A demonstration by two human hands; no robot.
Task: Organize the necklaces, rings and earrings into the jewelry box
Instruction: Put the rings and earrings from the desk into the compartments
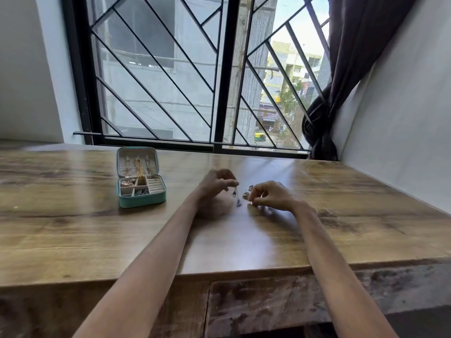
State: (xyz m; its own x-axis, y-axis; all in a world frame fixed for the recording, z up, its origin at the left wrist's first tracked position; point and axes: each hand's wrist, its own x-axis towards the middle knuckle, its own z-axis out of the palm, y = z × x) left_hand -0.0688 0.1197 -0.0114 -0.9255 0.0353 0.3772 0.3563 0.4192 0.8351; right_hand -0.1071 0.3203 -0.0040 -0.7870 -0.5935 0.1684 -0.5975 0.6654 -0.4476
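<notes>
A small teal jewelry box stands open on the wooden table, left of my hands. Gold necklaces hang in its lid, and small pieces lie in its front compartments. My left hand pinches a thin dangling earring that hangs just above the table. Right beside it, my right hand has its fingertips curled down at the table by a few small round earrings; whether it holds one is unclear. Another dark piece lies under the dangling earring.
A barred window runs along the table's far edge. A dark curtain hangs at the right, next to a white wall. The table's near edge crosses the view below my forearms.
</notes>
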